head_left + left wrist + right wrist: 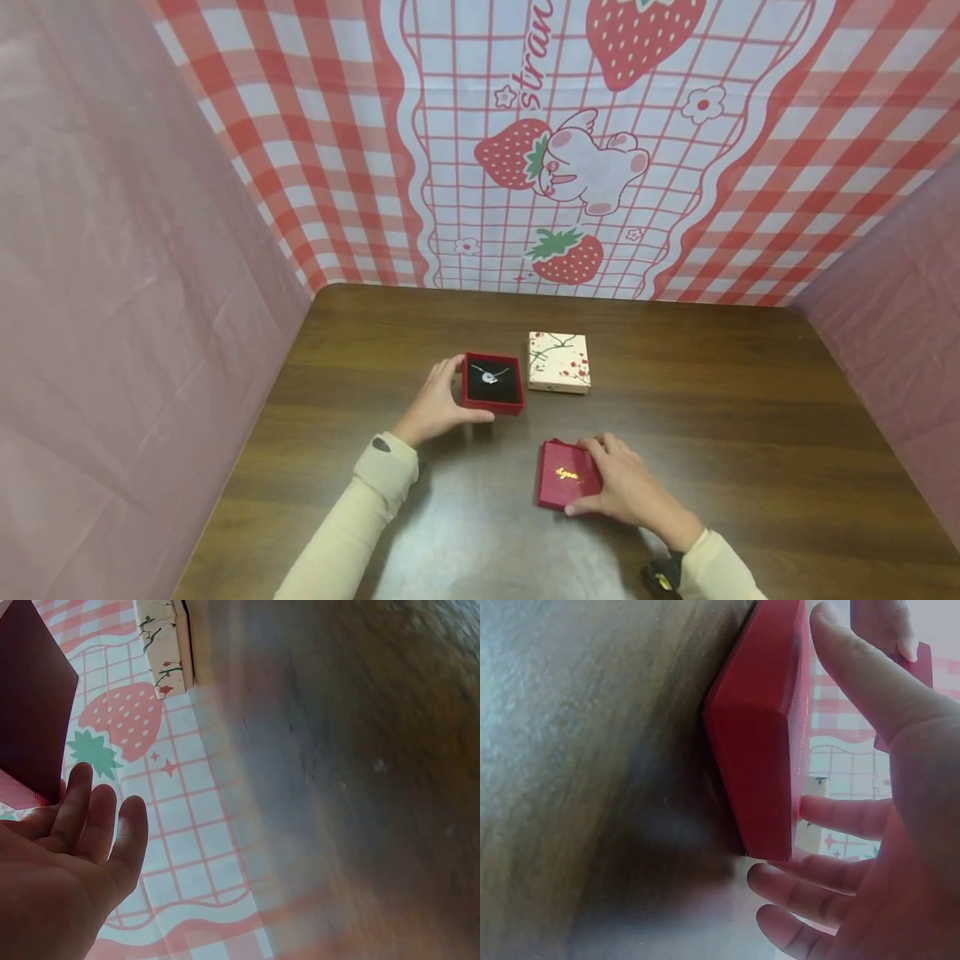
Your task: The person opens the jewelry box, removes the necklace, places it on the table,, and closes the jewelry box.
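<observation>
My left hand (437, 402) holds a small square red jewelry box (492, 407) by its left side, thumb along the near edge and fingers at the far left corner. On the box's black lining lies a silver necklace (489, 377) with a round pendant. The left wrist view shows the dark red outside of the box (30, 705) above the fingers. Nearer the front, my right hand (628, 483) spans the right side of a red box lid (562, 479) with gold lettering, its thumb at the near corner. In the right wrist view, fingertips touch the lid (754, 765).
A cream square box (558, 364) with red blossoms and dark branches stands just right of the jewelry box. Everything is on a brown wooden table (720, 400). A strawberry-print cloth (480, 217) hangs behind, with pink fabric (150, 292) at both sides.
</observation>
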Demonstrator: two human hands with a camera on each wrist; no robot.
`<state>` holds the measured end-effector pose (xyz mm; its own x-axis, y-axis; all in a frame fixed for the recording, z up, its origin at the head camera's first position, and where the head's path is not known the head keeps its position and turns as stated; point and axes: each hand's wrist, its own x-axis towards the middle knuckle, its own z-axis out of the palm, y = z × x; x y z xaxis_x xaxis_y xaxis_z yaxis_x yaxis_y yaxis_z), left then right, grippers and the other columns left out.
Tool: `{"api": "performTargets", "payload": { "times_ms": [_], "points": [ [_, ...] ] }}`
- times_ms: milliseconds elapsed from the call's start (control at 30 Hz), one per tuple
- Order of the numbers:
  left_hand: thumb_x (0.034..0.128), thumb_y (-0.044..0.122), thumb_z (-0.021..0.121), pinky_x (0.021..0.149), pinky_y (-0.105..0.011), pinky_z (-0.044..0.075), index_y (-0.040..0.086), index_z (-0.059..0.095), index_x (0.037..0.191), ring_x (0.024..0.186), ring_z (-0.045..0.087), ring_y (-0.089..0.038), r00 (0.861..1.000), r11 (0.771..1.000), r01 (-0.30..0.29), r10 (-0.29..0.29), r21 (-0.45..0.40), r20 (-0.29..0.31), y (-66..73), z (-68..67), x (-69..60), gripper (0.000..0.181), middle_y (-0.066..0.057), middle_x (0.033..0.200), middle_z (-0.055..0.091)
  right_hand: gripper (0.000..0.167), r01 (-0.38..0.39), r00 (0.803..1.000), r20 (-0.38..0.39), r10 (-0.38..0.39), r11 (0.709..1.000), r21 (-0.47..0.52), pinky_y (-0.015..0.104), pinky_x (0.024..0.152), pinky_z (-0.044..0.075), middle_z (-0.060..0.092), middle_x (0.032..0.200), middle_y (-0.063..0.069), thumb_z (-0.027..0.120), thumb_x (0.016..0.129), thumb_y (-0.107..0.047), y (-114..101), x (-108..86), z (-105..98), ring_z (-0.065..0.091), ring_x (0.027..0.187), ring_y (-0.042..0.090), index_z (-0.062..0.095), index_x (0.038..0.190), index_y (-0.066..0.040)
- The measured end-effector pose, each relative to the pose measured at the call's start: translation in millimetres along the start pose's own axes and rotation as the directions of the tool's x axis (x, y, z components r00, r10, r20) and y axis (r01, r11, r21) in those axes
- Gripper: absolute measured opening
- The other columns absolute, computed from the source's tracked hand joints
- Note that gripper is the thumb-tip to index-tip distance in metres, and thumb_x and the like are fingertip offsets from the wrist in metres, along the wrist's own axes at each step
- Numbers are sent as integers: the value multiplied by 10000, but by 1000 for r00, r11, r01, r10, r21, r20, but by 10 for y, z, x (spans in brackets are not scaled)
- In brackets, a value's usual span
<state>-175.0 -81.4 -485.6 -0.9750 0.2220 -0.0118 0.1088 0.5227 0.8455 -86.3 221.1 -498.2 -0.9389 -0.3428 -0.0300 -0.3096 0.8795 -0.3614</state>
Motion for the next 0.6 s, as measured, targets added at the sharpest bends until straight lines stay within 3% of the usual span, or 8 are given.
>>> {"api": "performTargets", "payload": {
  "times_ms": [400, 600],
  "points": [
    [619, 301, 918, 1047, -548, 435, 59, 370, 1463, 1274, 490, -339, 1000, 1000, -2, 2, -22, -2, 8, -8, -4, 1035, -157, 1413, 453, 898, 2, 999, -47, -2, 1000, 19, 469, 831, 516, 583, 1116, 121, 877, 578, -545, 16, 77, -48, 559, 971, 249, 574, 1275, -66],
    [620, 305, 918, 1037, -545, 445, 59, 383, 1454, 1265, 499, -349, 1000, 1000, -10, 10, -28, -3, 7, -35, -14, 1021, -156, 1397, 463, 865, 50, 993, -112, -44, 997, 55, 469, 839, 522, 597, 1130, 103, 870, 599, -538, 1, 125, -84, 561, 1014, 260, 592, 1264, -60]
  ]
}}
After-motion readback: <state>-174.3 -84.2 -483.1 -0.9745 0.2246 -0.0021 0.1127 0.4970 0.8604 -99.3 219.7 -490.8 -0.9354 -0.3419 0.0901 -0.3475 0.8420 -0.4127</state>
